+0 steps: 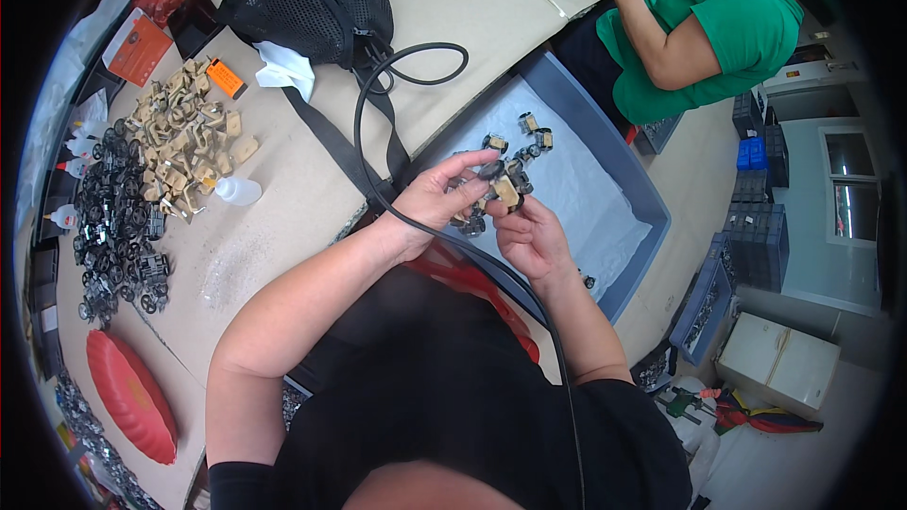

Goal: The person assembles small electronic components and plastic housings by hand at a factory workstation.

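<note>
Both hands meet over a grey-blue tray (647, 263) lined with a white sheet. Between them is a small toy car (507, 191) with a tan body and black wheels. My left hand (427, 208) grips it with thumb and fingers from the left. From below, my right hand (535, 240) pinches the near end, its fingers curled. Several similar toy cars (539, 140) lie on the sheet just beyond my hands, some partly hidden by my fingers.
On the table's left are a pile of tan body parts (184, 132), black wheeled bases (118, 217), a white bottle (238, 191) and a red dish (130, 397). A black cable (359, 123) crosses my left wrist. Beyond sits a black mesh bag (307, 5). A person in green (704, 47) works at far right.
</note>
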`<state>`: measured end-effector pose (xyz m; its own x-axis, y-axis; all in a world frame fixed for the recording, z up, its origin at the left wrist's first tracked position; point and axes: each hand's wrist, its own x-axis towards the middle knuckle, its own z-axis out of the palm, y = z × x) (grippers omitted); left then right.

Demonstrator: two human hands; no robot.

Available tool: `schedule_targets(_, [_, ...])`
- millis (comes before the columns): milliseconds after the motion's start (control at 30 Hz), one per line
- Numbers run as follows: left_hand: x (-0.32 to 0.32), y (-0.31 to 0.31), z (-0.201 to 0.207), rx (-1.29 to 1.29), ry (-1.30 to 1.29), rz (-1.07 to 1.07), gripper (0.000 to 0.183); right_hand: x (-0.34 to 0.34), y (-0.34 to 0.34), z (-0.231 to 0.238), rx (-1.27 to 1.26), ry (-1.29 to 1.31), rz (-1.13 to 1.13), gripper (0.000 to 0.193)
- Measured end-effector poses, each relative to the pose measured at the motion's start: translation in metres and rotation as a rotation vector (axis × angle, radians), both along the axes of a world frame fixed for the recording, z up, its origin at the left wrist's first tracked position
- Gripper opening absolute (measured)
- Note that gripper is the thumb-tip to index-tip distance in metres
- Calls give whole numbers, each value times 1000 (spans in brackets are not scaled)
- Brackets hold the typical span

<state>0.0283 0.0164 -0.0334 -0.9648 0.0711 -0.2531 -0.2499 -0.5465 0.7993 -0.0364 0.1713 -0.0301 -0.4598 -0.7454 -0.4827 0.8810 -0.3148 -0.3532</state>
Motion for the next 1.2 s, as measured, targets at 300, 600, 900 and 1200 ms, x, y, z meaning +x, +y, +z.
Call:
schedule_targets(300, [1, 0, 7, -170, 25, -14, 18, -1, 5, 1, 0, -275, 117, 18])
schedule_targets(600, [-1, 2, -4, -210, -161, 137, 16, 18, -7, 8, 456, 997, -8, 43])
schedule_targets(900, [-2, 1, -10, -79, -34, 181, 20, 4, 1, 15, 380, 720, 7, 26])
schedule_targets(1200, [-1, 0, -5, 18, -3, 45, 26, 3, 1, 19, 349, 701, 33, 27])
